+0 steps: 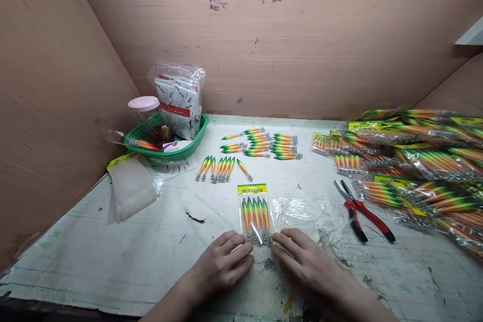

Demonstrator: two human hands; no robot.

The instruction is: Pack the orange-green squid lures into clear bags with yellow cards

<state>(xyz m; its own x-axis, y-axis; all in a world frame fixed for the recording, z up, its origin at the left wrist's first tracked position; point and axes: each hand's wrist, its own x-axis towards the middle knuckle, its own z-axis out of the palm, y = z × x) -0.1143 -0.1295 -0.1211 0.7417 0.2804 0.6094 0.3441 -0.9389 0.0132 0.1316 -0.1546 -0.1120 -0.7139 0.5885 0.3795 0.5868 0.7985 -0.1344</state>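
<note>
A clear packet [255, 214] with a yellow header card and several orange-green lures inside lies flat on the table just ahead of me. My left hand [222, 263] rests at its lower left corner, fingers stretched toward it and touching its bottom edge. My right hand [304, 259] lies at its lower right corner, fingers extended onto the bottom edge. Neither hand has the packet lifted.
Loose lures lie in a row [221, 167] and in stacked groups [269, 145] farther back. A heap of filled packets [415, 161] covers the right side. Red-handled pliers [362, 211] lie right of me. A green basket [166, 143] with a jar and bags, and empty bags [132, 186], sit at left.
</note>
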